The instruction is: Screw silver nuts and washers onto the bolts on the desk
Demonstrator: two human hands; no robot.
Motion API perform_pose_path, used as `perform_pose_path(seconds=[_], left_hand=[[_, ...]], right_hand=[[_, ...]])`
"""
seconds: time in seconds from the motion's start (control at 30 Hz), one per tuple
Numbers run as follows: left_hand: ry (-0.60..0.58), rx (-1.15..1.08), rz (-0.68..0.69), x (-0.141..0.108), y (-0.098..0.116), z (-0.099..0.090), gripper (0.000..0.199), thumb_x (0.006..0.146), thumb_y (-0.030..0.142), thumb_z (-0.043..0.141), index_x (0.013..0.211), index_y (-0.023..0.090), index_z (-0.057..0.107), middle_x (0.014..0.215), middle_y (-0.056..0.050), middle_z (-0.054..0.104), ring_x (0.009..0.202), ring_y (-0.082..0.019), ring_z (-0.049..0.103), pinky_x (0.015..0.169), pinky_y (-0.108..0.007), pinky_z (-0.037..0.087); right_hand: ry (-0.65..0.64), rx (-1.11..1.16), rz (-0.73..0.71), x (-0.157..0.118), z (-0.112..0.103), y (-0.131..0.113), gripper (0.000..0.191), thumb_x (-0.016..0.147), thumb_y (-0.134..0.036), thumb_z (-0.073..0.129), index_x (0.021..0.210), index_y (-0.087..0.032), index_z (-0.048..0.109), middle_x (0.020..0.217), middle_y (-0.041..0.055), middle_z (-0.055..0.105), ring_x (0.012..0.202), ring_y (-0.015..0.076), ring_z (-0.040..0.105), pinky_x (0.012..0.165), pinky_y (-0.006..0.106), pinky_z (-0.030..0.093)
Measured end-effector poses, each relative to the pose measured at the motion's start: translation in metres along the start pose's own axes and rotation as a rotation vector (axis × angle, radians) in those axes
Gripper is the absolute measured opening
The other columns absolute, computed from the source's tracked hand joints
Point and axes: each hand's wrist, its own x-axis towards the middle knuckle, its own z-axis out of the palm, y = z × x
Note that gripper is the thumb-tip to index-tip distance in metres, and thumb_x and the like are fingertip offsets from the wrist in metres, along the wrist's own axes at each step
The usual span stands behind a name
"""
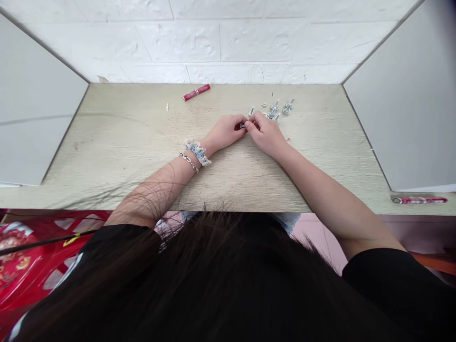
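My left hand (pixel 227 130) is closed in a pinch around a small silver bolt (pixel 242 126), of which only a short piece shows between the fingers. The fingertips of my right hand (pixel 264 134) meet the left ones and pinch at the other end of the same bolt; whether a nut sits on it is hidden. Just behind the fingers a loose bolt (pixel 251 111) stands on the table. Beyond my right hand lie a loose nut (pixel 264 105) and several bolts with nuts and washers (pixel 273 110), partly covered by that hand.
Further right is another cluster of bolts (pixel 288 107). A red tube (pixel 196 92) lies near the wall, and a similar red tube (pixel 419 200) at the front right edge. Grey panels (pixel 32 104) flank the wooden table (pixel 124 142). A red plastic chair (pixel 32 266) stands below left.
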Motion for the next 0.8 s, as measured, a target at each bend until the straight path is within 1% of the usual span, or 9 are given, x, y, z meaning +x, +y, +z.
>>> perform_pose_path(seconds=[0.1, 0.2, 0.33, 0.47, 0.67, 0.8], left_hand=[[-0.004, 0.012, 0.008, 0.0004, -0.001, 0.0004, 0.019, 0.091, 0.018, 0.054, 0.09, 0.015, 0.072, 0.085, -0.004, 0.071, 0.081, -0.016, 0.061, 0.079, -0.029, 0.046], [-0.006, 0.027, 0.025, 0.0005, -0.0021, 0.0014, 0.018, 0.091, 0.019, 0.054, 0.089, 0.015, 0.071, 0.084, -0.004, 0.07, 0.081, -0.017, 0.061, 0.08, -0.03, 0.046], [0.004, 0.047, 0.04, 0.0004, -0.0032, 0.003, 0.016, 0.091, 0.02, 0.056, 0.085, 0.015, 0.069, 0.083, -0.005, 0.07, 0.08, -0.017, 0.061, 0.079, -0.03, 0.046], [0.004, 0.06, 0.039, 0.0005, -0.0035, 0.0034, 0.015, 0.091, 0.02, 0.057, 0.083, 0.016, 0.068, 0.083, -0.005, 0.07, 0.08, -0.017, 0.061, 0.079, -0.03, 0.046], [-0.002, 0.071, 0.032, 0.0002, -0.0033, 0.0023, 0.014, 0.09, 0.019, 0.056, 0.085, 0.016, 0.069, 0.083, -0.005, 0.07, 0.081, -0.018, 0.061, 0.079, -0.03, 0.047], [-0.013, 0.075, 0.023, -0.0008, -0.0019, 0.0015, 0.015, 0.09, 0.018, 0.056, 0.089, 0.015, 0.07, 0.085, -0.005, 0.071, 0.083, -0.018, 0.063, 0.082, -0.03, 0.048]], right_hand=[[-0.008, -0.006, 0.001, 0.0001, -0.0002, -0.0004, 0.018, 0.1, -0.037, 0.049, 0.088, -0.023, 0.052, 0.085, 0.0038, 0.066, 0.083, 0.0212, 0.058, 0.079, 0.036, 0.044], [-0.026, -0.03, 0.004, 0.0005, -0.0014, -0.0017, 0.024, 0.101, -0.037, 0.049, 0.081, -0.023, 0.049, 0.082, 0.0039, 0.065, 0.081, 0.0209, 0.058, 0.079, 0.036, 0.043], [-0.044, -0.051, 0.0, 0.0015, -0.0025, -0.001, 0.037, 0.104, -0.045, 0.044, 0.074, -0.023, 0.044, 0.075, 0.0036, 0.061, 0.077, 0.0204, 0.056, 0.077, 0.036, 0.042], [-0.041, -0.055, -0.004, 0.0018, -0.0023, 0.0005, 0.042, 0.105, -0.053, 0.041, 0.074, -0.024, 0.043, 0.075, 0.004, 0.061, 0.077, 0.0209, 0.056, 0.076, 0.036, 0.042], [-0.046, -0.057, -0.002, 0.0014, -0.0023, 0.0006, 0.042, 0.104, -0.054, 0.043, 0.076, -0.024, 0.046, 0.077, 0.0047, 0.063, 0.08, 0.0217, 0.057, 0.077, 0.036, 0.042], [-0.064, -0.056, 0.009, 0.0012, -0.0042, -0.0015, 0.035, 0.103, -0.048, 0.045, 0.078, -0.023, 0.05, 0.081, 0.0054, 0.065, 0.083, 0.0226, 0.059, 0.079, 0.037, 0.043]])
